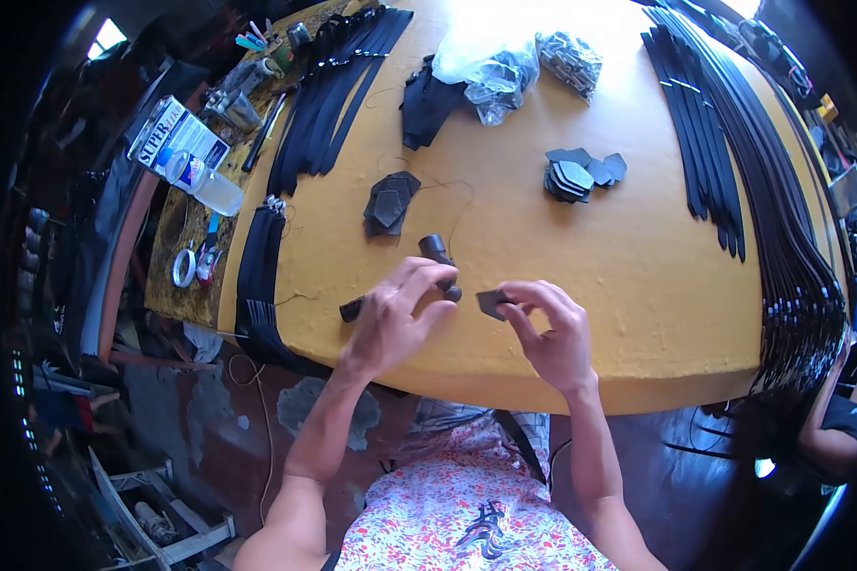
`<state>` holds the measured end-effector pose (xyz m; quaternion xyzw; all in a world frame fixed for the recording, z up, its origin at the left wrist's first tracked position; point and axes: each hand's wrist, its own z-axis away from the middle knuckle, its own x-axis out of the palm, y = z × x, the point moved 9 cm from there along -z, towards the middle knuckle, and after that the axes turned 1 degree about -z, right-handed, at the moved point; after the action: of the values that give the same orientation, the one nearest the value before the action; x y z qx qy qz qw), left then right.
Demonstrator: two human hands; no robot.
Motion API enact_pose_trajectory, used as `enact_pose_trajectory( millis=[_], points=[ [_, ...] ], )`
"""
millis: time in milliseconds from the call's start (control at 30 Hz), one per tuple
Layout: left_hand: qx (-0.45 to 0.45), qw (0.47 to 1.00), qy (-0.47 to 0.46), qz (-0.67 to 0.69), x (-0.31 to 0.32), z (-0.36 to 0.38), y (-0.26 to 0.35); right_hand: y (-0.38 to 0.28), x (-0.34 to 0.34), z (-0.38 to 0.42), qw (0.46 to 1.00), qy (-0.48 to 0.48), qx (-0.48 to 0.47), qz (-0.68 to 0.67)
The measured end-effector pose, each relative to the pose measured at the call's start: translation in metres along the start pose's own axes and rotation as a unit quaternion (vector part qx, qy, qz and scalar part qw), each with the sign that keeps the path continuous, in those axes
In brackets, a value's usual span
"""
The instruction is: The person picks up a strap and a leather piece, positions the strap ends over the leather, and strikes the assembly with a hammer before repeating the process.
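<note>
My right hand (552, 328) pinches a small dark angular piece (490, 304) between thumb and fingers, over the front of the yellow table (638, 324). My left hand (400, 314) is to its left, fingers bent and thumb apart, above a dark hammer-like tool (433, 249); whether it touches the tool is hidden by the hand. The tool's dark handle end (351, 310) sticks out at the left of that hand. Behind the left hand lies a pile of dark pieces (390, 204). Farther back on the right is a stack of similar pieces (573, 178).
Black straps (338, 100) lie at the back left, with more (260, 271) at the left edge. Long straps (781, 219) cover the right side. Plastic bags (490, 76) sit at the back. A bottle (205, 186) lies left. Another person's arm (824, 409) shows at far right.
</note>
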<state>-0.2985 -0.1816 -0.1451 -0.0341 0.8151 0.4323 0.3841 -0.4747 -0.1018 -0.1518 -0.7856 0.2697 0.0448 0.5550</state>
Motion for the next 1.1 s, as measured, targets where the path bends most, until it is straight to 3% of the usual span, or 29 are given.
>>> enact_pose_trajectory(
  millis=[33,100,167,233,333,433,467,500,533,567,633,667,867,967,1067,1100],
  points=[
    [0.0,1.0,0.005,0.0,-0.006,0.003,-0.006,-0.001,-0.001,0.001,1.0,-0.003,-0.004,0.001],
    [0.017,0.975,0.038,-0.219,-0.021,0.013,-0.011,0.017,-0.005,0.005,0.996,0.006,0.089,-0.027],
    [-0.013,0.976,0.036,-0.212,-0.022,0.022,-0.03,0.024,-0.001,0.01,0.997,-0.002,0.078,-0.007],
    [-0.046,0.973,0.034,-0.224,-0.021,0.029,-0.044,0.014,0.009,0.011,0.996,-0.037,0.003,0.083],
    [-0.026,0.97,0.069,-0.233,-0.024,0.02,-0.051,0.011,0.015,0.01,0.992,-0.048,-0.008,0.121],
    [-0.027,0.969,0.084,-0.232,-0.027,0.009,-0.058,0.014,0.011,0.013,0.998,-0.015,0.015,0.053],
    [-0.003,0.951,0.116,-0.285,-0.031,0.006,-0.047,0.018,0.009,0.017,0.999,0.003,0.042,-0.034],
    [0.023,0.93,0.148,-0.336,-0.034,0.005,-0.034,0.023,0.006,0.02,0.998,0.0,0.049,-0.029],
    [0.024,0.927,0.164,-0.338,-0.037,0.008,-0.026,0.012,0.001,0.021,0.998,0.008,-0.039,-0.047],
    [0.024,0.93,0.161,-0.331,-0.034,0.011,-0.018,0.0,-0.004,0.025,0.99,0.016,-0.125,-0.064],
    [0.039,0.988,0.14,-0.058,-0.029,0.021,-0.002,-0.005,-0.006,0.031,0.989,0.04,-0.118,-0.078],
    [0.057,0.992,0.114,-0.009,-0.02,0.024,0.012,-0.007,-0.009,0.034,0.987,0.06,-0.129,-0.073],
    [0.088,0.985,0.113,0.096,0.017,0.04,0.032,-0.019,-0.018,0.039,0.986,0.078,-0.147,-0.031],
    [0.085,0.984,0.117,0.102,0.017,0.04,0.032,-0.021,-0.012,0.035,0.988,0.02,-0.15,-0.043],
    [0.049,0.987,0.118,0.094,0.017,0.039,0.025,0.018,-0.004,0.032,0.989,0.043,0.086,-0.112],
    [0.015,0.987,0.131,0.093,0.016,0.04,0.018,0.02,-0.005,0.03,0.989,0.047,0.087,-0.114]
  ],
)
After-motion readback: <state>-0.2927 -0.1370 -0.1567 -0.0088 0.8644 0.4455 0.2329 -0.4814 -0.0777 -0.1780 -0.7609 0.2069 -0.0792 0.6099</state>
